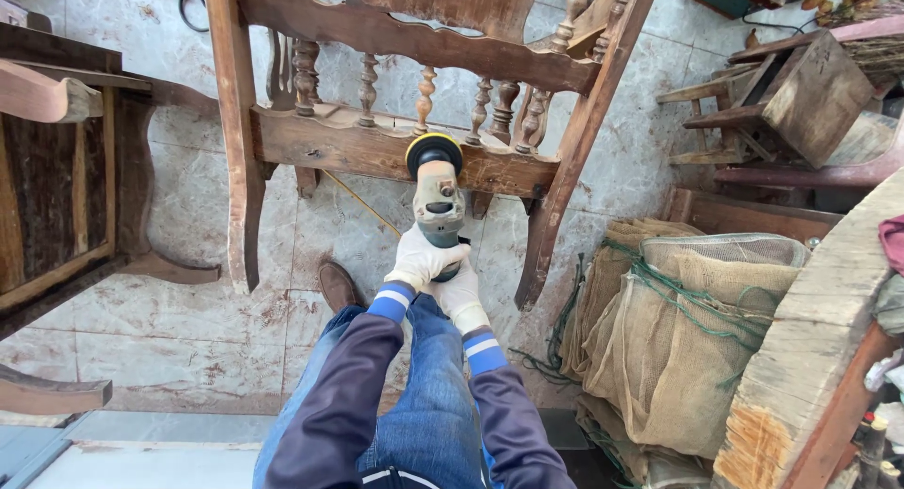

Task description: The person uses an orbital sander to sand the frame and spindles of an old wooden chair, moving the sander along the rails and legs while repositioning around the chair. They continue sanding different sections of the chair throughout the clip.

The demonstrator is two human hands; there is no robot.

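Observation:
A hand-held power sander (pixel 437 192) with a yellow-edged round pad presses against the horizontal rail of a worn wooden chair frame (pixel 377 150) lying on its side. My left hand (pixel 420 259), in a white glove, wraps the sander's body from the left. Just below and to the right, my gloved right hand (pixel 460 297) grips the rear of the same tool. Turned spindles (pixel 426 98) stand above the rail where the pad touches. My jeans-clad leg and brown shoe (pixel 336 286) show beneath the hands.
Marble-patterned floor tiles (pixel 188 291) lie under the chair. Burlap sacks with green cord (pixel 687 329) sit at the right, beside a rough wooden plank (pixel 819 329). More wooden furniture stands at the left (pixel 56 188) and the upper right (pixel 800 103).

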